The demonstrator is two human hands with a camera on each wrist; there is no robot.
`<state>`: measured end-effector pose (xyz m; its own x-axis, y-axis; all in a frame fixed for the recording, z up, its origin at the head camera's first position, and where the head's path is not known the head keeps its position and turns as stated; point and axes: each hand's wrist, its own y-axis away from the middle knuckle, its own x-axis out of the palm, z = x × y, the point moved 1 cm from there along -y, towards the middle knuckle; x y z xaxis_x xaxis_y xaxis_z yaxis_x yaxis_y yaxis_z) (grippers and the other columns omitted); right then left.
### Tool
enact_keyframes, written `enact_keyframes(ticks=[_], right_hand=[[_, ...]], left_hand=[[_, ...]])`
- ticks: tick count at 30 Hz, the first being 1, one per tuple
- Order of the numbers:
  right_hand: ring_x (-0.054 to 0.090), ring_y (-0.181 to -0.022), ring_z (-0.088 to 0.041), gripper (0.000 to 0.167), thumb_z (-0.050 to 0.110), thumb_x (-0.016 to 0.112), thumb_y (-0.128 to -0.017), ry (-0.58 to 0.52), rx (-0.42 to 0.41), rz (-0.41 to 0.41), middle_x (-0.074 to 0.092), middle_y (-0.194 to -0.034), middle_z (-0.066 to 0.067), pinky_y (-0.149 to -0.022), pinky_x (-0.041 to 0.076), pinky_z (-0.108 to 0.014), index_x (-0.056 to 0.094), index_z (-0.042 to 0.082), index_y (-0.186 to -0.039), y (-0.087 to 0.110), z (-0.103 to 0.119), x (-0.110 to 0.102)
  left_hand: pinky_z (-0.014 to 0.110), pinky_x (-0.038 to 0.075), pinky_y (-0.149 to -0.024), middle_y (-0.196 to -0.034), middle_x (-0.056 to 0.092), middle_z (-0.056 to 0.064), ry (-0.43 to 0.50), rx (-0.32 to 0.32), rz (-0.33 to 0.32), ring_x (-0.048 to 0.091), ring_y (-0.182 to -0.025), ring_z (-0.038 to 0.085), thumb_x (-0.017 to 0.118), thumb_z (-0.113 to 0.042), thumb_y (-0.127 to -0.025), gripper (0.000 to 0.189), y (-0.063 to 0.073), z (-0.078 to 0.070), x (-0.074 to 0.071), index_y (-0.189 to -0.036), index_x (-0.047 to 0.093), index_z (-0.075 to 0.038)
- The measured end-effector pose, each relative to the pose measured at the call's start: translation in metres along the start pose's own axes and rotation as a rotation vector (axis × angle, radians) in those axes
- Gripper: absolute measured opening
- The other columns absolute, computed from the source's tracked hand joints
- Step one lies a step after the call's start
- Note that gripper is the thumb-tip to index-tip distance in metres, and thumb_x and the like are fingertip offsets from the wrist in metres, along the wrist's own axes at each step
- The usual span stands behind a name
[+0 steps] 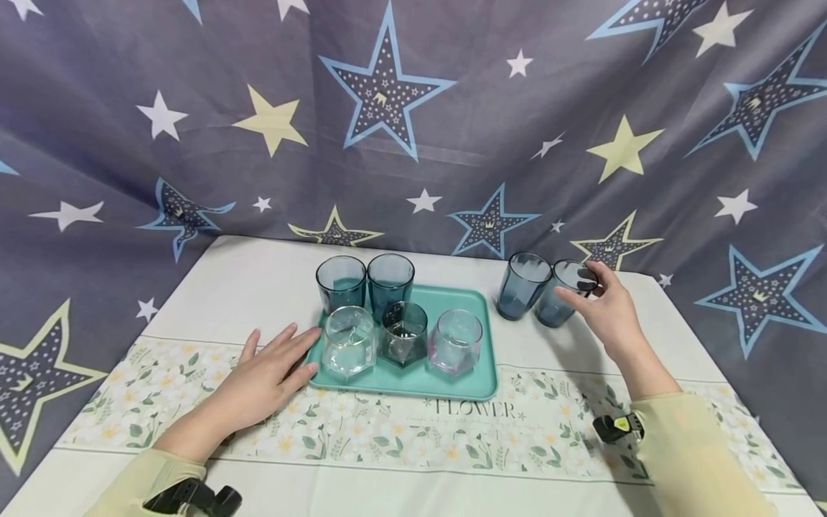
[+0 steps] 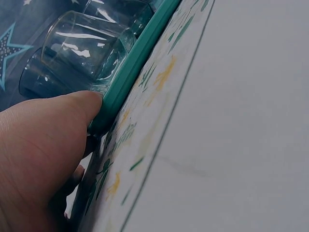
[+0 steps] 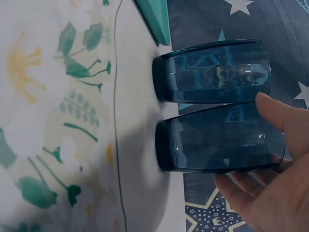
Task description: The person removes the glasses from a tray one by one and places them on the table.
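Observation:
At the back right of the table, my right hand point(image 1: 607, 309) holds a tall blue glass point(image 1: 554, 309) near its rim, thumb on one side and fingers on the other. This upright glass point(image 3: 217, 145) stands close beside a second blue glass point(image 1: 520, 287). My left hand point(image 1: 265, 380) rests against the left edge of a teal tray point(image 1: 413, 393), its fingers extended. In the left wrist view the thumb point(image 2: 89, 104) touches the tray's rim. On the tray stand a clear faceted glass point(image 1: 349, 352), a dark grey one point(image 1: 403, 341) and a pinkish one point(image 1: 455, 348).
Two more blue glasses point(image 1: 341, 287) stand side by side at the tray's back left. A white tablecloth point(image 1: 362, 492) with a flowered band covers the table. Behind its far edge hangs a star-patterned curtain point(image 1: 472, 136).

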<state>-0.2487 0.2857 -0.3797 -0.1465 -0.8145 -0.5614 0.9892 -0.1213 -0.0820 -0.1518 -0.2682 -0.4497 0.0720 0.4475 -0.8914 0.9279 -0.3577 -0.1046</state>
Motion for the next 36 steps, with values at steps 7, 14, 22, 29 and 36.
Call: enact_keyframes(ticks=[7,14,22,29,36], right_hand=[[0.036,-0.157,-0.051,0.101,0.047,0.080,-0.103,0.027,-0.005,-0.001,0.037,-0.172,-0.027,-0.119,0.041,-0.065,0.023,0.009,-0.177,-0.001,-0.004,0.000],[0.034,-0.157,-0.053,0.102,0.048,0.081,-0.102,0.034,-0.010,0.000,0.038,-0.172,-0.027,-0.121,0.039,-0.067,0.023,0.009,-0.177,-0.001,-0.005,0.001],[0.040,-0.154,-0.049,0.100,0.049,0.081,-0.102,0.036,-0.022,-0.006,0.042,-0.168,-0.027,-0.118,0.040,-0.064,0.026,0.009,-0.176,-0.002,-0.006,0.001],[0.038,-0.155,-0.048,0.100,0.046,0.082,-0.102,0.025,-0.026,0.005,0.041,-0.168,-0.028,-0.121,0.037,-0.065,0.026,0.007,-0.175,-0.001,-0.002,0.001],[0.024,-0.165,-0.046,0.108,0.039,0.085,-0.101,0.018,-0.051,0.001,0.024,-0.179,-0.023,-0.129,0.027,-0.065,0.015,0.008,-0.178,0.002,0.011,-0.002]], left_hand=[[0.077,-0.002,-0.126,-0.173,0.044,0.010,-0.003,-0.007,0.004,0.030,-0.163,0.044,0.053,-0.047,-0.118,0.065,-0.001,-0.002,-0.001,-0.172,0.043,-0.013],[0.077,-0.002,-0.126,-0.173,0.045,0.011,0.000,-0.001,-0.002,0.031,-0.163,0.045,0.053,-0.047,-0.118,0.064,-0.001,0.000,0.000,-0.171,0.044,-0.013],[0.076,-0.004,-0.127,-0.173,0.043,0.010,0.006,-0.011,0.003,0.028,-0.164,0.043,0.051,-0.050,-0.118,0.066,-0.001,0.003,0.003,-0.172,0.042,-0.013],[0.076,-0.003,-0.127,-0.173,0.044,0.010,0.005,-0.009,-0.002,0.029,-0.164,0.044,0.051,-0.051,-0.118,0.066,0.000,0.004,0.003,-0.172,0.043,-0.013],[0.076,-0.004,-0.127,-0.174,0.043,0.009,0.006,-0.015,0.011,0.028,-0.164,0.043,0.050,-0.052,-0.118,0.067,0.001,0.005,0.002,-0.172,0.042,-0.014]])
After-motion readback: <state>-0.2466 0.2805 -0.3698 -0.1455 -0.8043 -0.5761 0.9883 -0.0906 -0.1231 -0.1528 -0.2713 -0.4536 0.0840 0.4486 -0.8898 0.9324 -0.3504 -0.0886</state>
